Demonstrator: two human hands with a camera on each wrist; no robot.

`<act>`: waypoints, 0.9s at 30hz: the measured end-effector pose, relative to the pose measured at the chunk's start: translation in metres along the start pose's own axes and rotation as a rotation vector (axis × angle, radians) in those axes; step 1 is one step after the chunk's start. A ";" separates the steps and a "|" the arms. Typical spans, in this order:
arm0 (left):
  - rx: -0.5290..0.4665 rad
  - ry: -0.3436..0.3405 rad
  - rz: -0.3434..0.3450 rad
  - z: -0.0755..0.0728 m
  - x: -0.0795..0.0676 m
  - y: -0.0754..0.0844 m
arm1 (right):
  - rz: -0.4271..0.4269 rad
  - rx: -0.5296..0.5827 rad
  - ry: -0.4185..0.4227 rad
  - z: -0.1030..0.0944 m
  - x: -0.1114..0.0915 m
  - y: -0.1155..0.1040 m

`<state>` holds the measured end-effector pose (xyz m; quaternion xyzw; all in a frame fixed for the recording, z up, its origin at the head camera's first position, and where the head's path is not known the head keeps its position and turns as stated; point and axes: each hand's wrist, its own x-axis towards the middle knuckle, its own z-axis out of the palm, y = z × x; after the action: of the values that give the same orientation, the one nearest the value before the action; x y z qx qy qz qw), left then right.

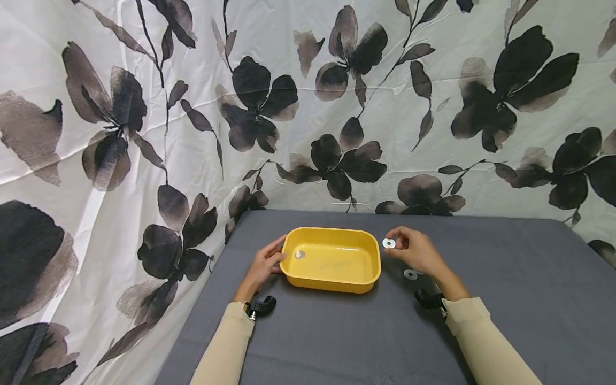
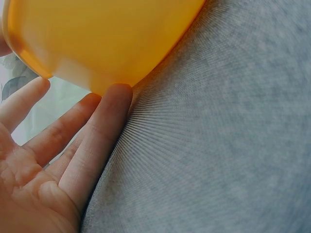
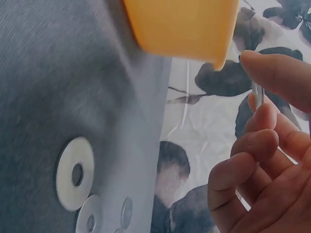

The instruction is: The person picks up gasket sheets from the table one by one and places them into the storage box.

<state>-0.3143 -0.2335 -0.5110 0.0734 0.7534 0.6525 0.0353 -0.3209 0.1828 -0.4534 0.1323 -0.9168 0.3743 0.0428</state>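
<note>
A yellow rectangular tray (image 1: 332, 286) sits on the grey cloth, with one flat silvery washer (image 1: 300, 254) inside near its left end. My left hand (image 1: 264, 264) holds that end: thumb at the rim, other fingertips against the outer wall (image 2: 112, 58). Just off the tray's right end, my right hand (image 1: 416, 251) pinches a metal washer (image 1: 389, 243) between thumb and fingers. In the right wrist view this washer (image 3: 258, 93) shows edge-on, beside and apart from the tray's rim (image 3: 221, 63). The remaining right fingers curl loosely toward the palm.
Several loose washers (image 3: 75, 174) lie on the grey cloth (image 1: 337, 342) below my right hand, partly hidden by it in the head view. A white curtain with dark flowers (image 1: 337, 107) hangs behind the table and down its left side.
</note>
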 end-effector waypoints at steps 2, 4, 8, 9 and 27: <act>0.002 0.003 0.016 0.001 0.001 0.000 | -0.001 0.015 -0.009 0.000 0.001 -0.003; 0.001 -0.001 0.032 0.001 0.002 0.001 | -0.009 0.025 -0.016 -0.001 0.002 -0.006; 0.001 0.004 0.023 0.001 0.002 0.000 | -0.043 0.060 -0.054 -0.002 0.006 -0.013; 0.001 0.004 0.016 0.001 0.001 0.001 | -0.057 0.067 -0.067 -0.002 0.007 -0.015; 0.002 -0.021 0.030 -0.001 0.003 0.000 | -0.234 0.138 -0.291 0.001 0.051 -0.068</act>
<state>-0.3174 -0.2343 -0.5109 0.0914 0.7524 0.6515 0.0332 -0.3511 0.1243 -0.3992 0.2935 -0.8639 0.4055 -0.0562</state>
